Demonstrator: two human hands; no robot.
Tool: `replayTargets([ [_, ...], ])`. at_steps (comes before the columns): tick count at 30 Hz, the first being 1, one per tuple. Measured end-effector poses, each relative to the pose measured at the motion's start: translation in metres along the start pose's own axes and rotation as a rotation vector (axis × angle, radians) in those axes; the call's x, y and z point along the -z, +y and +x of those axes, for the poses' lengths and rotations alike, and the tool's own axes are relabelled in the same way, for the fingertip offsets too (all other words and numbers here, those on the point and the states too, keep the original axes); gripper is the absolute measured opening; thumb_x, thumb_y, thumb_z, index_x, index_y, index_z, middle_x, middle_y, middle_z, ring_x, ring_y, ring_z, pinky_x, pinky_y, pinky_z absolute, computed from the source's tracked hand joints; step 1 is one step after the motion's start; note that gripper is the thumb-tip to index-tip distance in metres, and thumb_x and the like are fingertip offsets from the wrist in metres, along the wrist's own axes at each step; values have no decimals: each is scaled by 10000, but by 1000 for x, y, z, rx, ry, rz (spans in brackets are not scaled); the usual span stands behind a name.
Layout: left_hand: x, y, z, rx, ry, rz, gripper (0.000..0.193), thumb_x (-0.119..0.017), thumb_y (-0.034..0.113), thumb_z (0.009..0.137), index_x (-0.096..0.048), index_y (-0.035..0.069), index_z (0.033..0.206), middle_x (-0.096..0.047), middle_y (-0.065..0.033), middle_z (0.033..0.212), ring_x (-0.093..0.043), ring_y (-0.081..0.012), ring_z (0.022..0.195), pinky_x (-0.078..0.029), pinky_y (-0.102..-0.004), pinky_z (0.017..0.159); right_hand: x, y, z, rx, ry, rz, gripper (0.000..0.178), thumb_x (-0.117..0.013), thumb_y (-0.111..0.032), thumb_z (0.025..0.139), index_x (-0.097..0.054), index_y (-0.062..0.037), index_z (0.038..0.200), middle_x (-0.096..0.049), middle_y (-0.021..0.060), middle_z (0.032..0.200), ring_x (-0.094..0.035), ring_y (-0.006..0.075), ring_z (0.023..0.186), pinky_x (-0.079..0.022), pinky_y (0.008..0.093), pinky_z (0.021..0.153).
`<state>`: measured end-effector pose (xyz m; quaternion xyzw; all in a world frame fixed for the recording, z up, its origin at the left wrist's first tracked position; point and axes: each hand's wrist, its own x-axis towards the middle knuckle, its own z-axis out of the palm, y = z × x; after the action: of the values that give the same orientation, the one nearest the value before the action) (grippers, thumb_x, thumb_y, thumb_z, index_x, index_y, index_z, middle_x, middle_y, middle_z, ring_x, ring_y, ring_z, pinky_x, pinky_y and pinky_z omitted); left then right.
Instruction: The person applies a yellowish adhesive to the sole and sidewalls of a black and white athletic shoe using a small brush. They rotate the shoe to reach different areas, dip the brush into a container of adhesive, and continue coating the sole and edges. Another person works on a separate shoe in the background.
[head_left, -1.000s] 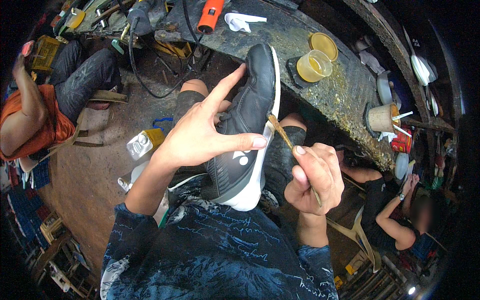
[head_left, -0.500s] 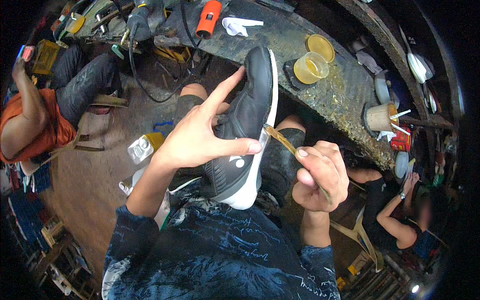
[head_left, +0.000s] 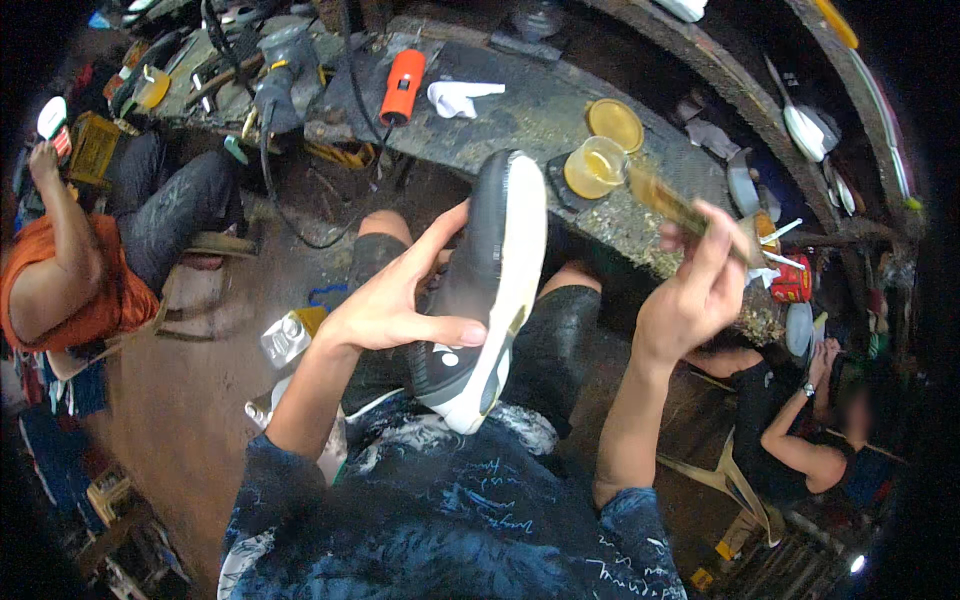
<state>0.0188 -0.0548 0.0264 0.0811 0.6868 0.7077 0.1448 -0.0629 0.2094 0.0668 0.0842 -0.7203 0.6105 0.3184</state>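
My left hand [head_left: 385, 312] grips a black shoe [head_left: 488, 235] with a white sole, thumb along the sole's edge and fingers behind the upper. The shoe stands toe up over my lap, its sole tilted partly into view. Off to the right, my right hand [head_left: 692, 290] is closed around a thin brown glue brush [head_left: 672, 202], smeared by motion. The brush's far end lies close to a clear plastic cup [head_left: 597, 168] of yellowish liquid on the bench. Behind the cup lies a round yellow lid [head_left: 615, 125].
The crusted workbench [head_left: 500, 95] runs across the far side, bearing an orange cylindrical tool [head_left: 403, 88], a white cloth-like piece [head_left: 462, 97] and a corded grey power tool [head_left: 283, 75]. One person in orange [head_left: 75, 260] sits at left, another person [head_left: 800, 440] at right.
My right hand has drawn the brush away from the sole's edge, rightward and up toward the cup. My left hand has turned the shoe so more of its sole shows.
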Motion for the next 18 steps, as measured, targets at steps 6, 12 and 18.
replayTargets([
  [6, 4, -22, -2, -31, 109, -265, 1255, -929, 243, 725, -145, -40, 1662, -346, -192, 1648, -299, -293, 1550, -183, -385, 1278, -13, 65, 65, 150, -261, -437, 197, -663, -177, 1038, -745, -2, 996, -713, 94, 825, -664, 149, 753, -510, 315, 703],
  [12, 3, -29, -13, -77, 229, -241, 1236, -932, 214, 735, -153, -23, 1666, -377, -188, 1628, -352, -284, 1520, -233, -405, 1262, -29, 77, 65, 266, -400, -564, 192, -687, -183, 1002, -732, -3, 951, -644, 122, 754, -601, 231, 670, -470, 381, 643],
  [18, 6, -22, -17, -181, 305, 132, 1260, -953, 254, 750, -138, -13, 1673, -442, -190, 1590, -485, -277, 1423, -339, -413, 1211, -2, 83, 59, -114, -167, -269, 289, -612, -263, 1091, -772, -27, 1041, -646, -14, 758, -510, 46, 668, -388, 232, 607],
])
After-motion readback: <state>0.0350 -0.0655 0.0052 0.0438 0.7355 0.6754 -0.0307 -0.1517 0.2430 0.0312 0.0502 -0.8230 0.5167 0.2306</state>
